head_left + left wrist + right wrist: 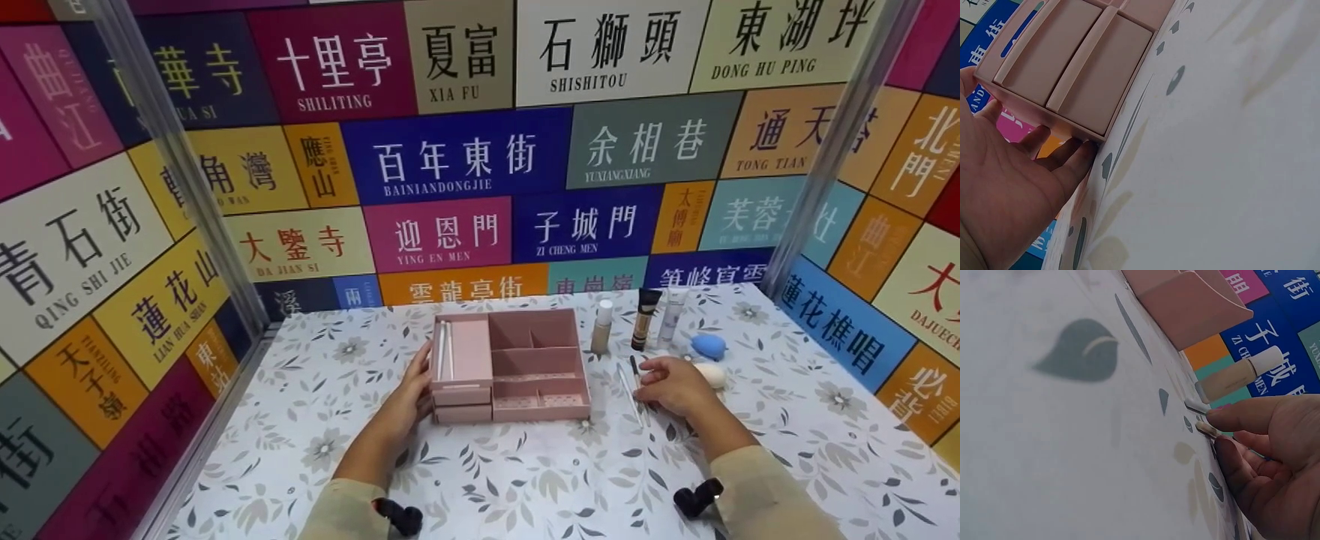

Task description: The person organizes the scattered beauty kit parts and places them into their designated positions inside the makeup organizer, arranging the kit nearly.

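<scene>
A pink desktop organizer [541, 328] stands on the table, with two drawers [1103, 62] at its front left. My left hand [414, 386] rests against its left side, the fingertips touching the wall low down. Two slim white sticks [446, 349] lie on top of the drawer section. Right of the organizer, my right hand [675, 386] is down at several slim pen-like sticks [627, 386] on the tabletop. In the right wrist view, its thumb and forefinger pinch the end of one slim stick [1206, 429]; most of that stick is hidden behind the fingers.
Behind the sticks stand a foundation bottle [601, 328] with a white cap, a black tube [643, 321] and a pale tube [671, 319]. A blue sponge [709, 345] and a cream sponge [712, 375] lie to the right. Sign-covered walls [450, 157] enclose the leaf-patterned table [525, 480].
</scene>
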Available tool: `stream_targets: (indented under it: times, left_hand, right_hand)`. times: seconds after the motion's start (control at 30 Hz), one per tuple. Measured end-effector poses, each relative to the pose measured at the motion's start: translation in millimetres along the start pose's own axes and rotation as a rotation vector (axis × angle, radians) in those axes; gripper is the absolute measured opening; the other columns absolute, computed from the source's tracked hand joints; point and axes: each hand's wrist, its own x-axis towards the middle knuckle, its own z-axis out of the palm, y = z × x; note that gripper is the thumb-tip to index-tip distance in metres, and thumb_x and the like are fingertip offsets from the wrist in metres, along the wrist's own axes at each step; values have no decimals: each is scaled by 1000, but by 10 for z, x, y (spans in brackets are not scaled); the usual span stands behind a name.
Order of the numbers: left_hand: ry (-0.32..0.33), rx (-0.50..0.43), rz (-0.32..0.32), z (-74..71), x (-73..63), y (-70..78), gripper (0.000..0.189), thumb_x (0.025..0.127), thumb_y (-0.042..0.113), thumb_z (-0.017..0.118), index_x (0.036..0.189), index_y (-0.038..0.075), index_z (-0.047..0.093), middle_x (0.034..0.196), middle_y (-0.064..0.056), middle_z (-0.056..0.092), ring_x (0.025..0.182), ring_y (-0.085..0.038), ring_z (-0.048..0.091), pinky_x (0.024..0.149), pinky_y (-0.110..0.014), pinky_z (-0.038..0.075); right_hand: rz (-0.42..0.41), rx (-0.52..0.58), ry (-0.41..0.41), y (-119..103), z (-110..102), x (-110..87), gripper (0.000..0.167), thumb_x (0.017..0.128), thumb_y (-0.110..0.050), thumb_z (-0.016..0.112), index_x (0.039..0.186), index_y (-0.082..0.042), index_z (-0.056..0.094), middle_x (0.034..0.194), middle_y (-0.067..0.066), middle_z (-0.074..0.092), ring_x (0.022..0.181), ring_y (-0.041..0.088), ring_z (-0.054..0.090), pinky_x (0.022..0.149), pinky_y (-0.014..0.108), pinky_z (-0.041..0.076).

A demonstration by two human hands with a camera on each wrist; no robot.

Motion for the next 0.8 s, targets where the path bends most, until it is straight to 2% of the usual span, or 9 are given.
stream_targets:
  times: [0.2,0.5,0.7,0.8]
  left_hand:
    - [4,3,-5,3,-7,6,64,109,50,49,167,54,22,182,-1,12,164,-36,31,133,-56,27]
    - [-10,4,22,5,-31,15,63,111,45,46,169,49,20,183,-5,10,164,-38,29,133,-57,27]
    - [-46,6,48,-16,-51,4,63,112,42,42,170,48,17,183,-4,8,167,-36,21,134,-59,22]
    - [-39,-5,36,-18,-47,6,61,112,43,43,168,51,19,183,-2,10,167,-34,23,134,-57,23]
  right_hand:
    - [1,-71,33,-48,4,-19,62,78,-7,90,134,7,64,108,15,71,89,18,66,72,24,55]
    - [33,-127,35,-93,11,-35,63,78,-6,84,137,5,63,112,15,71,95,23,66,73,26,54]
    - [20,-176,51,-79,21,-15,62,77,-6,78,137,4,64,116,18,73,100,26,67,75,28,54]
    - [14,-200,48,-85,18,-20,62,77,-6,79,136,5,64,118,20,73,101,28,68,77,30,54]
